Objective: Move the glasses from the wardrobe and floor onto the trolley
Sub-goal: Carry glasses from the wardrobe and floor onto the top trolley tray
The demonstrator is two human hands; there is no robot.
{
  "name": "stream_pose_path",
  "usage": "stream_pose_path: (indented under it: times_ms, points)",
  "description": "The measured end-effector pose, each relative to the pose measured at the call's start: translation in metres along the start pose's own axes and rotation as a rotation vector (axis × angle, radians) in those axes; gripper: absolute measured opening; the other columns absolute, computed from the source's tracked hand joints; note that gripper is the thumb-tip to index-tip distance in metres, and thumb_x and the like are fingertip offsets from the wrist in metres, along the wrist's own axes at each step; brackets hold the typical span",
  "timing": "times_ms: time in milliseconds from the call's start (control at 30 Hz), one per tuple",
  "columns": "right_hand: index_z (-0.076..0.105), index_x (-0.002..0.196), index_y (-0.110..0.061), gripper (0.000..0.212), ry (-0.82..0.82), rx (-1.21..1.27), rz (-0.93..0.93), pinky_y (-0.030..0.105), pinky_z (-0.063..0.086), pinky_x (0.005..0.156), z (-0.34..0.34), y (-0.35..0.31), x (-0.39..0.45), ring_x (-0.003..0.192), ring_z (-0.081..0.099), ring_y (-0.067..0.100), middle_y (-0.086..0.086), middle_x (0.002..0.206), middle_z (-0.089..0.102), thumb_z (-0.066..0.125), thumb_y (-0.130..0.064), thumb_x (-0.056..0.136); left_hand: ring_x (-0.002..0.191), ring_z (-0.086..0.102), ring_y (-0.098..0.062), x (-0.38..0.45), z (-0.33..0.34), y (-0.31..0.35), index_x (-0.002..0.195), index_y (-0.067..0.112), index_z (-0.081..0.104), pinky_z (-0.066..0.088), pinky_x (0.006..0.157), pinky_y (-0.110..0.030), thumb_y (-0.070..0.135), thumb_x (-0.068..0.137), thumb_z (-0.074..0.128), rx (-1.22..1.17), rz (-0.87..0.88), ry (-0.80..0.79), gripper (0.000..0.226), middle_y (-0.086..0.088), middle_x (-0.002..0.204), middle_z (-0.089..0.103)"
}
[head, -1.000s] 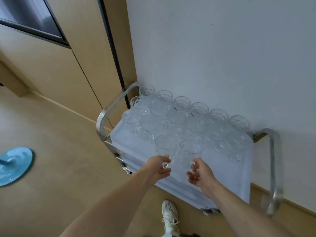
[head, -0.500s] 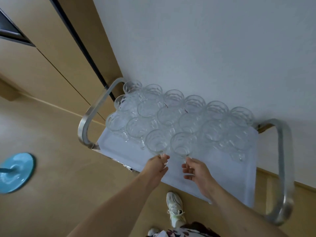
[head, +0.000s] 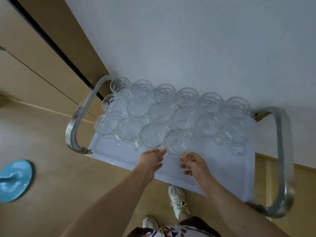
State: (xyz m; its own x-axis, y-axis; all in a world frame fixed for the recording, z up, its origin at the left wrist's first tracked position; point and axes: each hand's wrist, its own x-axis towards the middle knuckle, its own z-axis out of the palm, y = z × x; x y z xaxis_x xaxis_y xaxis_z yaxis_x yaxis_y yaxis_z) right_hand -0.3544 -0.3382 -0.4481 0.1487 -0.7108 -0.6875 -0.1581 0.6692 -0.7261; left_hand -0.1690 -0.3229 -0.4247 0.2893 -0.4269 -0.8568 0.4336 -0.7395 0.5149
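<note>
Glass mugs (head: pixel 171 115) sit packed rim to rim along the far side of our trolley tray (head: pixel 222 168), probably so they brace each other and leave near space free. Our left hand (head: pixel 151 159) pinches the handle of one front mug (head: pixel 152 136); our right hand (head: pixel 196 165), fingers loosely curled, looks to hold the handle of the newest mug (head: pixel 176 142).
</note>
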Motion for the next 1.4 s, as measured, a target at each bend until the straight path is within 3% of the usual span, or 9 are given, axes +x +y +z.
stream_pose_path:
  times_ms: [167, 367, 433, 533, 600, 700, 933, 1133, 1400]
  points:
    - [0.062, 0.107, -0.015, 0.027, 0.078, -0.023, 0.005, 0.040, 0.058, 0.075, 0.006, 0.000, -0.006, 0.087, 0.070, 0.022, 0.008, 0.107, 0.070, 0.066, -0.039, 0.096, 0.097, 0.069, -0.021, -0.003, -0.008, 0.006, 0.108, 0.011, 0.069, 0.060, 0.080, -0.033, 0.029, 0.083, 0.084, 0.149, 0.063, -0.037, 0.035, -0.004, 0.105, 0.073]
    - [0.064, 0.112, -0.015, 0.037, 0.216, 0.010, 0.018, 0.033, 0.057, 0.067, 0.010, -0.001, -0.025, 0.080, 0.066, 0.021, 0.009, 0.101, 0.069, 0.076, -0.041, 0.088, 0.085, 0.063, -0.019, -0.017, -0.029, 0.021, 0.108, 0.017, 0.073, 0.058, 0.090, -0.037, 0.036, 0.091, 0.073, 0.707, 0.289, -0.089, 0.026, 0.001, 0.088, 0.065]
    - [0.063, 0.117, -0.016, 0.039, 0.265, 0.020, 0.001, 0.032, 0.057, 0.067, 0.011, -0.005, -0.034, 0.082, 0.065, 0.022, 0.009, 0.102, 0.068, 0.077, -0.038, 0.088, 0.090, 0.066, -0.020, -0.029, -0.034, 0.031, 0.098, 0.024, 0.073, 0.056, 0.088, -0.034, 0.038, 0.092, 0.067, 0.987, 0.424, -0.096, 0.017, 0.001, 0.089, 0.068]
    - [0.062, 0.122, -0.020, 0.043, 0.330, -0.015, -0.041, 0.029, 0.054, 0.067, 0.010, -0.014, -0.049, 0.091, 0.065, 0.021, 0.007, 0.112, 0.066, 0.078, -0.039, 0.086, 0.111, 0.065, -0.024, -0.050, -0.034, 0.047, 0.114, 0.026, 0.072, 0.051, 0.092, -0.031, 0.042, 0.093, 0.062, 1.192, 0.608, -0.074, 0.029, 0.000, 0.113, 0.071]
    - [0.063, 0.120, -0.022, 0.043, 0.378, -0.032, -0.083, 0.030, 0.055, 0.071, 0.009, -0.023, -0.063, 0.096, 0.064, 0.020, 0.008, 0.119, 0.065, 0.079, -0.041, 0.085, 0.112, 0.065, -0.023, -0.065, -0.031, 0.057, 0.120, 0.025, 0.070, 0.050, 0.092, -0.030, 0.043, 0.094, 0.060, 1.239, 0.718, -0.096, 0.032, -0.001, 0.120, 0.071]
    - [0.061, 0.121, -0.030, 0.046, 0.451, -0.154, -0.157, 0.032, 0.052, 0.092, 0.002, -0.032, -0.094, 0.104, 0.062, 0.018, 0.002, 0.123, 0.062, 0.078, -0.049, 0.083, 0.119, 0.061, -0.024, -0.089, -0.020, 0.069, 0.128, 0.024, 0.065, 0.049, 0.099, -0.033, 0.042, 0.096, 0.059, 1.317, 0.911, -0.178, 0.037, -0.005, 0.129, 0.066]
    - [0.054, 0.138, -0.029, 0.061, 0.698, -0.468, -0.303, 0.025, 0.041, 0.093, -0.027, -0.024, -0.179, 0.126, 0.055, 0.020, 0.002, 0.137, 0.058, 0.073, -0.052, 0.085, 0.137, 0.043, -0.029, -0.149, 0.020, 0.058, 0.143, 0.021, 0.052, 0.042, 0.109, -0.047, 0.047, 0.097, 0.058, 1.462, 1.378, -0.365, 0.052, -0.005, 0.149, 0.049]
    - [0.043, 0.149, -0.025, 0.074, 0.863, -0.614, -0.267, 0.036, 0.040, 0.107, -0.071, 0.000, -0.254, 0.133, 0.048, 0.027, 0.005, 0.145, 0.052, 0.067, -0.055, 0.086, 0.138, 0.040, -0.030, -0.211, 0.070, 0.016, 0.145, 0.020, 0.050, 0.041, 0.110, -0.047, 0.047, 0.097, 0.057, 1.488, 1.592, -0.521, 0.055, -0.006, 0.151, 0.047]
    - [0.042, 0.151, -0.024, 0.074, 1.131, -0.564, -0.178, 0.041, 0.038, 0.112, -0.158, 0.061, -0.362, 0.139, 0.041, 0.029, 0.007, 0.150, 0.048, 0.067, -0.053, 0.087, 0.139, 0.036, -0.033, -0.308, 0.170, -0.087, 0.145, 0.021, 0.048, 0.036, 0.112, -0.046, 0.047, 0.096, 0.058, 1.572, 1.800, -0.772, 0.056, -0.009, 0.150, 0.045]
